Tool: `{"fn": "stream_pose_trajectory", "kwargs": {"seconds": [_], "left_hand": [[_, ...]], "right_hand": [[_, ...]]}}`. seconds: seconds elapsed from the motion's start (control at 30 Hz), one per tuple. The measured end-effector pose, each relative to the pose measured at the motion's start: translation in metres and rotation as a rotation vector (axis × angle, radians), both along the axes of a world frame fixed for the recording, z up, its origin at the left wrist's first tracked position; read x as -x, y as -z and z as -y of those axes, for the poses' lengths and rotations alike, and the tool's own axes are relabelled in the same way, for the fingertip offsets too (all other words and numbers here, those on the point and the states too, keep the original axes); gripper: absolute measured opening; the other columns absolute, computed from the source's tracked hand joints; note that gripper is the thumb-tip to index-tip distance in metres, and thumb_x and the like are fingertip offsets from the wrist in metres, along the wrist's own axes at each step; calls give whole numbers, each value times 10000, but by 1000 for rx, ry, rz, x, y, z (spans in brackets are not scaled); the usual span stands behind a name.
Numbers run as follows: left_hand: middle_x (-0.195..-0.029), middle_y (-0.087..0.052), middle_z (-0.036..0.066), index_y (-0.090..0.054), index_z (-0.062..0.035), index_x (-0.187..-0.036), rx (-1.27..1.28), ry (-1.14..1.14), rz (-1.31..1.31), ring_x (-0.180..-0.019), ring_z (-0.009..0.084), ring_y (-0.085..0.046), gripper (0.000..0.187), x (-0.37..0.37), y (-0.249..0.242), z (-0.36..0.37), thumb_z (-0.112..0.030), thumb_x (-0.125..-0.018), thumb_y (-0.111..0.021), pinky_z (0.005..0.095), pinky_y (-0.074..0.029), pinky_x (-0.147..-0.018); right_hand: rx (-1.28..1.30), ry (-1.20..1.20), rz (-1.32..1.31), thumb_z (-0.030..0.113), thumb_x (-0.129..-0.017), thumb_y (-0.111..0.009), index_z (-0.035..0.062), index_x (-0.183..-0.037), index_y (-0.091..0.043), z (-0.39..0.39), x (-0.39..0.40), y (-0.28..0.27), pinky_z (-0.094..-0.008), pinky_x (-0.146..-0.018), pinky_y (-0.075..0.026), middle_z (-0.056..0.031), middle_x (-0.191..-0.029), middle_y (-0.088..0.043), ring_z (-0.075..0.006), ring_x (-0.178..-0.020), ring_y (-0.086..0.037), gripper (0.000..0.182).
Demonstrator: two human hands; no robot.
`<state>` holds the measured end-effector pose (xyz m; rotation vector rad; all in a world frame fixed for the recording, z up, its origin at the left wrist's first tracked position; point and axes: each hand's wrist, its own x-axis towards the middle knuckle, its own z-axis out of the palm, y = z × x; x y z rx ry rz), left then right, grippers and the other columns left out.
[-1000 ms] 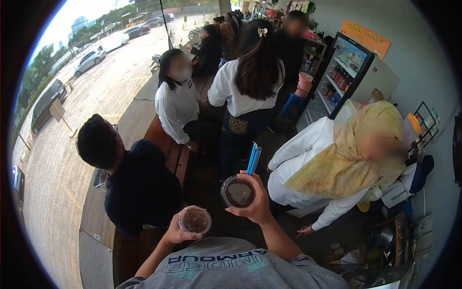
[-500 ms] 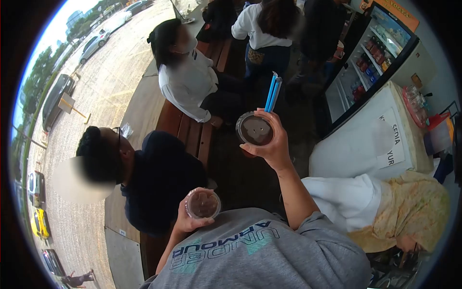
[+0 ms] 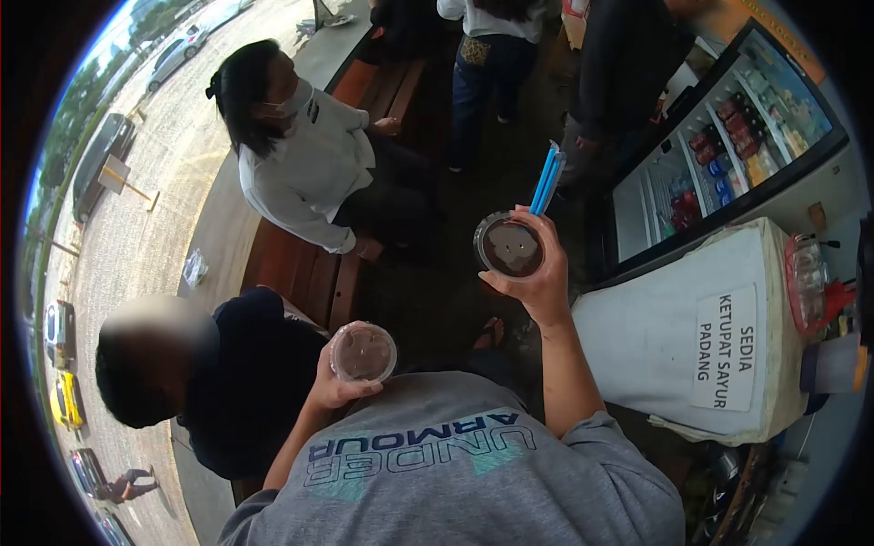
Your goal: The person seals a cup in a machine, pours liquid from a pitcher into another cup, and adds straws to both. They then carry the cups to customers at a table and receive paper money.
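My left hand [image 3: 330, 384] is wrapped round a lidded clear plastic cup [image 3: 363, 353] of brown drink, held close to my chest. Farther forward, my right hand [image 3: 544, 289] grips a second clear cup [image 3: 510, 247] with a dark brown drink under its round lid. Blue wrapped straws [image 3: 548, 182] stick up from the fingers of that same hand, beside the cup's rim. Both cups look roughly upright, seen from above.
To the left, a seated person in dark clothes [image 3: 246, 382] and one in a white shirt [image 3: 305, 173] sit along a wooden bench [image 3: 305, 264]. A drinks fridge [image 3: 719, 155] and a white covered box [image 3: 655, 318] line the right. People stand ahead.
I have moved forward with both cups still in my hands. The person in patterned yellow cloth at right has left view, and the box's sign now shows fully.
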<state>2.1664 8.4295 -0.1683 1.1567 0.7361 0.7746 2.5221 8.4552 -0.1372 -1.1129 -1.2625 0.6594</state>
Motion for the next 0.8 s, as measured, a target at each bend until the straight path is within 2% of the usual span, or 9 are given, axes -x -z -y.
{"fn": "stream_pose_trajectory", "kwargs": {"seconds": [0.1, 0.17, 0.33, 0.5, 0.63, 0.8], "left_hand": [[-1187, -641, 105, -535, -24, -1322, 67, -8, 61, -1057, 216, -665, 845, -62, 1, -43, -105, -580, -931, 362, -565, -914], [-1187, -642, 105, -539, -29, -1308, 59, -58, 23, -1047, 215, -669, 843, -100, -1, -68, -133, -571, -934, 355, -572, -880], [-1201, -643, 102, -518, -21, -1362, 30, -160, -25, -1094, 219, -648, 937, -149, 19, -120, -183, -551, -958, 373, -520, -985], [-1252, -622, 89, -516, -15, -1378, 53, -237, -96, -1152, 202, -611, 987, -174, 22, -164, -181, -530, -994, 359, -503, -1012], [-1262, -629, 84, -545, -8, -1354, 33, -211, -134, -1153, 194, -612, 952, -190, 21, -219, -170, -525, -985, 353, -495, -1021], [-1246, -642, 83, -563, 2, -1327, 12, -264, -116, -1129, 187, -625, 891, -217, 14, -310, -146, -544, -962, 346, -504, -1002]], "right_hand": [[-26, -47, 74, 157, -604, -987, -2, -1353, -537, -44, -60, 1, -383, -1109, -465, -125, -1369, -523, -231, -1222, -596, 889], [-24, -133, -41, 164, -595, -987, 14, -1347, -559, -76, -91, 0, -387, -1126, -444, -121, -1399, -514, -234, -1259, -577, 879], [1, -162, 2, 159, -599, -990, 6, -1363, -546, -167, -143, -5, -383, -1131, -436, -118, -1409, -508, -232, -1258, -578, 897], [-54, -178, -31, 128, -609, -977, -11, -1362, -533, -276, -155, -10, -377, -1131, -443, -118, -1384, -541, -220, -1259, -581, 886], [-63, -180, -105, 112, -604, -968, -7, -1356, -535, -372, -152, -25, -366, -1116, -466, -113, -1331, -587, -207, -1233, -598, 876], [-105, -243, -128, 131, -623, -959, -19, -1326, -557, -487, -161, -39, -366, -1122, -459, -118, -1372, -513, -220, -1266, -569, 823]]}}
